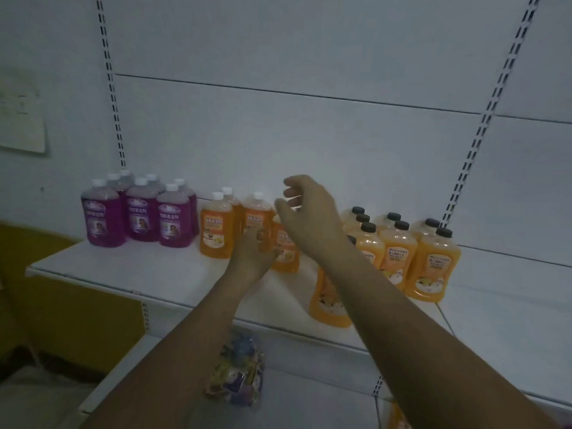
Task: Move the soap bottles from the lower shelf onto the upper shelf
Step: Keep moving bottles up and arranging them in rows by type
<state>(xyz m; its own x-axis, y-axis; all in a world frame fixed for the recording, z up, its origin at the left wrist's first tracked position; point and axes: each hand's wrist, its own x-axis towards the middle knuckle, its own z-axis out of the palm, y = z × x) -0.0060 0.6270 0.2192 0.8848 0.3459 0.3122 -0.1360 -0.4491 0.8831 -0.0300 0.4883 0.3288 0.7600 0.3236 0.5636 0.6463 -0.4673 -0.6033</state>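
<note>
While white upper shelf bears bottles, right grip loose, empty; left grip unclear.

Views: one, head camera, wide-angle.
Position: in front of the shelving, above the level of the upper shelf.
Facing: forward and somewhat down, onto the back panel.
Nearness: close; the upper shelf runs across nearly the full frame width.
Coverage: lower shelf at the bottom edge.
Distortion: uprights splay outward toward the top.

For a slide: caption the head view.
Left hand at an orange bottle on the upper shelf; right hand open over it.
</note>
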